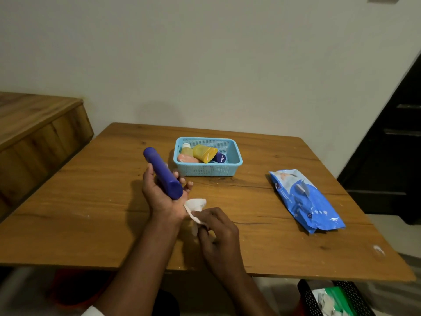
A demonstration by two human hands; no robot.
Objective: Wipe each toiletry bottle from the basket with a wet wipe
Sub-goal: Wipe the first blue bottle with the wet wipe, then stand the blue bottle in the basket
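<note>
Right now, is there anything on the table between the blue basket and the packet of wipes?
No. In the head view, only bare wooden table lies between the basket and the wipes packet.

Small dark-blue bottle [220, 158] half-hidden behind yellow tube [204, 153] — black crate [328, 299] cut off below.

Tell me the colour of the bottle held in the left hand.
Dark blue: the bottle in the left hand, seen in the head view.
</note>
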